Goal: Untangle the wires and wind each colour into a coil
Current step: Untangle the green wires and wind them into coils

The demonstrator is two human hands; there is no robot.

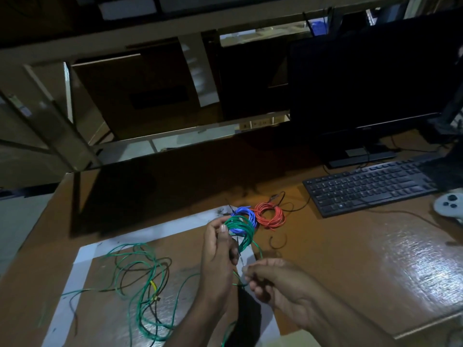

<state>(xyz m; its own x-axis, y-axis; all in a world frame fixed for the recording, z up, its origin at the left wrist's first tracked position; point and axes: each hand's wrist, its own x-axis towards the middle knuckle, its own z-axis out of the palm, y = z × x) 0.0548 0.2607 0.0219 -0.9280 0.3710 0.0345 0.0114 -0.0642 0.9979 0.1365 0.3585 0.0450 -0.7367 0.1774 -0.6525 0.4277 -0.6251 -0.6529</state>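
While left hand (218,249) grips green coil (240,229), right hand (273,284) apparently pinches its blurred strand.

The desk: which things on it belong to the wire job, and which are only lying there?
Belong to the job:
- green coil, held by the left hand
- loose green wire, fed by the right hand
- loose black wire, tangled with it
- blue coil
- red coil

Just lying about:
- keyboard
- monitor
- game controller
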